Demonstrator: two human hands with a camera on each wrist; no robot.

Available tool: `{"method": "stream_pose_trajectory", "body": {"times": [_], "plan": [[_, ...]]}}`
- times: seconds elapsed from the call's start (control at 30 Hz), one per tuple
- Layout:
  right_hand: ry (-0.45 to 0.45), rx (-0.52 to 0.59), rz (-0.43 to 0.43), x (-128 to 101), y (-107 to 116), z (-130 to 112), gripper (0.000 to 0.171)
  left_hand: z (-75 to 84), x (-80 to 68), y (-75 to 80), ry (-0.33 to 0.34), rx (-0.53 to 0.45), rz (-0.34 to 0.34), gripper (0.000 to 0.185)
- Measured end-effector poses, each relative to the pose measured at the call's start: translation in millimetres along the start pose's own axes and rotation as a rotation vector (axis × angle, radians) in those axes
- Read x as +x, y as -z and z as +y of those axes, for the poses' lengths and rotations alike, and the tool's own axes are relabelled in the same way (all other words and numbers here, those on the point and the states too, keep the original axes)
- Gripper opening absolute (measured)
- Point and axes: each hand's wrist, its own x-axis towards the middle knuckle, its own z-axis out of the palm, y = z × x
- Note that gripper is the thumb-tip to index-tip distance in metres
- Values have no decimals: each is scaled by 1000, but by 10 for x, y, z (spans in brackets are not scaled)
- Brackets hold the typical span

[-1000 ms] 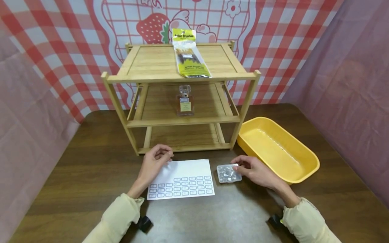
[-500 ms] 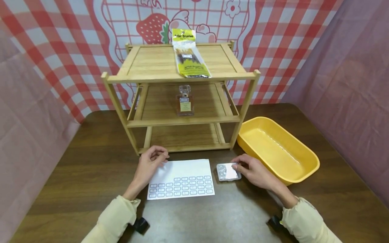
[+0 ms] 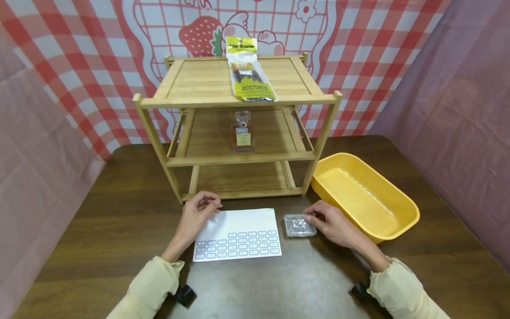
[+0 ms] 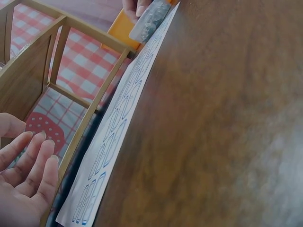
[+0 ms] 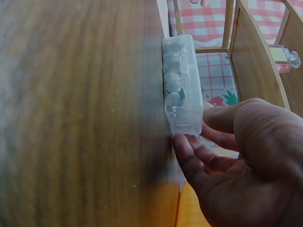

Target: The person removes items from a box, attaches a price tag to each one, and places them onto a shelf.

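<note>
My right hand (image 3: 332,223) holds a small clear plastic box (image 3: 299,226) by its right end. In the right wrist view the thumb lies on the lid of the box (image 5: 183,85) and fingertips touch its end. Clear round pieces show inside; their exact kind is hard to tell. My left hand (image 3: 195,219) hovers at the upper left corner of a white sticker sheet (image 3: 243,223), fingers loosely curled. Nothing shows between the fingers of the left hand (image 4: 28,170) in the left wrist view. Rows of blue-bordered labels cover the sheet's lower half.
Behind the sheet stands a three-tier wooden shelf (image 3: 239,160). A packet of artist brushes (image 3: 251,79) lies on its top tier, a perfume bottle (image 3: 243,137) on the middle one. To the right is a yellow plastic basin (image 3: 358,190). A checked cloth (image 3: 99,75) hangs behind.
My left hand has shifted slightly left, away from the sheet's middle. The box in my right hand has moved a touch upward; glare on its lid appeared and then went.
</note>
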Motion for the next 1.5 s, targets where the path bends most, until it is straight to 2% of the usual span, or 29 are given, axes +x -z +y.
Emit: {"method": "stream_pose_trajectory", "body": {"times": [0.47,0.73,0.87,1.03,1.3,1.5], "plan": [[27,-11,4,13,-9,-17,11,-19,-7,1,-30,-4,31,14],[-12,-50,25,62,-26,-116,14,-32,-17,65,-49,44,63,13],[-12,-54,35,106,-37,-169,14,-31,-21,125,-71,110,87,12],[-15,-79,15,156,-66,-216,15,-53,-31,224,-90,244,90,13],[35,-132,-8,292,-149,-292,18,-123,-36,340,-144,406,31,17],[21,-166,-41,377,-227,-357,22,-179,-54,353,-206,491,2,19]]}}
